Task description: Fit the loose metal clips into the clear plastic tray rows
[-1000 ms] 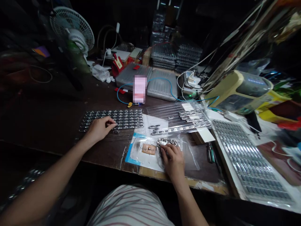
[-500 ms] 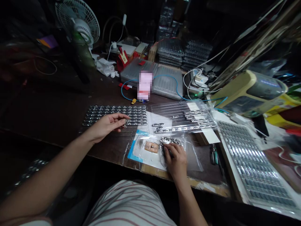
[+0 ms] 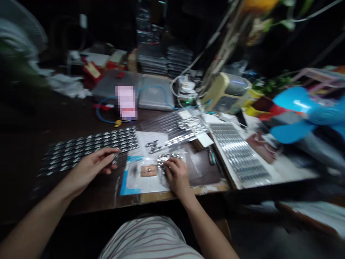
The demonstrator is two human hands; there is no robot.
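The picture is smeared by head motion. My left hand [image 3: 93,165] hovers at the near right corner of a dark tray of small shiny metal parts [image 3: 81,147], thumb and fingers pinched on a small metal part. My right hand [image 3: 176,174] rests with curled fingers on a pile of loose shiny metal parts [image 3: 167,158] lying on a clear plastic bag [image 3: 151,172]. A small brown board [image 3: 148,170] lies on the bag just left of that hand.
A clear ribbed tray [image 3: 175,129] with a few parts lies behind the bag. A long tray of shiny parts [image 3: 237,154] runs along the right. A beige device [image 3: 229,91], a blue cable [image 3: 105,108], grey lidded boxes [image 3: 153,95] and stacked trays [image 3: 161,61] fill the back. A blue object [image 3: 296,115] sits far right.
The camera has swung to the right, blurring the picture and bringing the blue object into view. My left hand stays pinched near the tray's corner; my right hand stays on the pile.
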